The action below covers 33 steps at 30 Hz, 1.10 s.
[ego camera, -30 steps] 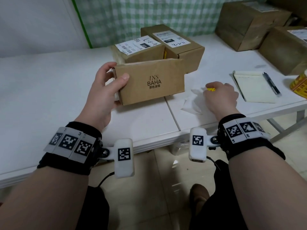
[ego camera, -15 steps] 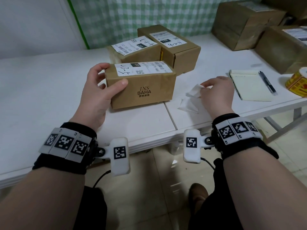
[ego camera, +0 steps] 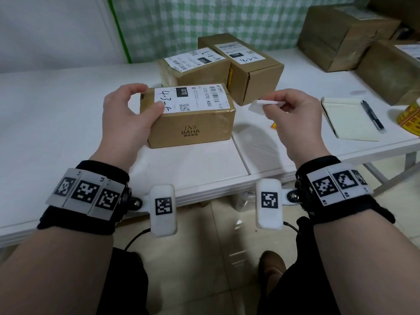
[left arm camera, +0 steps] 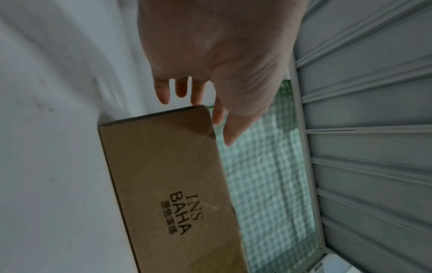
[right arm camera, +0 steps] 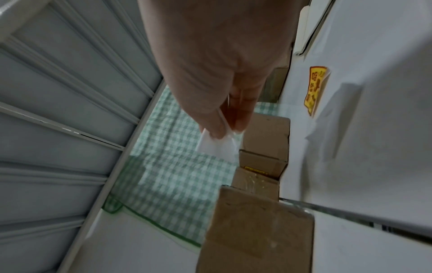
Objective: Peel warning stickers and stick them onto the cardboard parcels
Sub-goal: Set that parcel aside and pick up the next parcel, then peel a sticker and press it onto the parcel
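Now the small parcel [ego camera: 191, 119] stands flat on the white table [ego camera: 56, 123], with its shipping label [ego camera: 191, 98] facing up; one second ago it was tilted on its edge and only the printed brown side showed to the head camera. The left hand [ego camera: 127, 117] holds the parcel at its left end: the thumb lies on the corner of the label and the other fingers curl over the far top edge, much as half a second ago. The right hand [ego camera: 295, 117] has changed more. Before, it was low on the table, over the crumpled backing paper; now it is lifted above the table, just right of the parcel, and its thumb and fingers are pressed together on a thin white strip [ego camera: 268, 103]. From the right wrist view this strip looks like white folded paper; I cannot tell if a sticker is still on it. A yellow warning sticker [right arm camera: 315, 88] lies flat on the table under the right hand; in the head view only its small corner shows beside the hand. Behind the small parcel two other parcels [ego camera: 227, 64] stand side by side, touching each other, and they have not moved. To the right lie a notepad [ego camera: 345, 119] with a pen [ego camera: 372, 117] on it, and at the right edge a yellow sticker roll [ego camera: 411, 117].
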Tool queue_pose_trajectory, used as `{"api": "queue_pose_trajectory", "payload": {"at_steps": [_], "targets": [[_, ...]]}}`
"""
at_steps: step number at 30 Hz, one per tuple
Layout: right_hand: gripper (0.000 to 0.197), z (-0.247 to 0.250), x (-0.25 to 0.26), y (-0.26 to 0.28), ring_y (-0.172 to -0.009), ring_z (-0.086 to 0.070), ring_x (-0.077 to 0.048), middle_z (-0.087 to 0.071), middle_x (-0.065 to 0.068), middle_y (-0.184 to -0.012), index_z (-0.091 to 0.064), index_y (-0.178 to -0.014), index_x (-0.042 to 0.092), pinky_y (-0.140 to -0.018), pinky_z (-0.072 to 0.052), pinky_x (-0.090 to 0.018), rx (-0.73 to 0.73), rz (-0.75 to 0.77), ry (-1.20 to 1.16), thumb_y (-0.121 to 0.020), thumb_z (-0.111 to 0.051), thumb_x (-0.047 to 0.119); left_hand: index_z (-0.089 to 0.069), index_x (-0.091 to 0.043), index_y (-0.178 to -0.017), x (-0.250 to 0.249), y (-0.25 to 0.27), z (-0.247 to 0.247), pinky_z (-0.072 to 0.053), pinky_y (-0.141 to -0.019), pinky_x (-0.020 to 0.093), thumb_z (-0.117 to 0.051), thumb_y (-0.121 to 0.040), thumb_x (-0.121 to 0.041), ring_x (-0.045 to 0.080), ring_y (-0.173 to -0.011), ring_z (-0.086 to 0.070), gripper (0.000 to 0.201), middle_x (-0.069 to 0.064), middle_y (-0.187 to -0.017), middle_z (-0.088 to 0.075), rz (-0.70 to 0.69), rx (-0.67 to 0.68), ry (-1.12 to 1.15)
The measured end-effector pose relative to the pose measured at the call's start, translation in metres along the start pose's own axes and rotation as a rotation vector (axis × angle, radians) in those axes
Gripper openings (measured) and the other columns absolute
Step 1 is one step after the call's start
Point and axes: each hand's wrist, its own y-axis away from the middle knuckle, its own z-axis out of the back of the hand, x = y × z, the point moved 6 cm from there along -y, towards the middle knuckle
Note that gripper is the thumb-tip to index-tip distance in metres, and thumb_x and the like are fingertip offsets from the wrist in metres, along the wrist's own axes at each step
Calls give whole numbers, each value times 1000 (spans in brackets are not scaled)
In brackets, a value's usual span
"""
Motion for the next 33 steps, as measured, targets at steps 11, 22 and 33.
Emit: {"api": "queue_pose_trajectory", "payload": {"at_steps": [11, 22, 33], "targets": [[27, 21, -45, -17, -100, -59, -14, -63, -1, -118, -66, -110, 23, -88, -42, -25, 37, -185, 356, -84, -60, 27, -57, -35, -105, -2, 5, -1, -38, -86, 19, -65, -80, -29, 8, -107, -45, 27, -4, -126, -53, -45, 13, -53], [26, 9, -58, -21, -109, -53, -31, -65, -9, -113, -69, -84, 26, -82, -36, -29, 138, -122, 747, -83, -52, 7, -60, -37, -102, -11, 11, -6, -43, -99, 38, -67, -74, -29, 1, -105, -47, 29, -10, -116, -48, -142, 3, -117], [30, -12, 23, 11, -65, -56, -14, -65, -2, -82, -67, -80, 27, -60, -47, -22, 257, -2, -69, -79, -61, -2, -66, -24, -93, -53, 35, -12, -38, -66, 10, -62, -79, -10, -2, -77, -50, 20, -5, -96, -56, -460, 59, -115]]}}
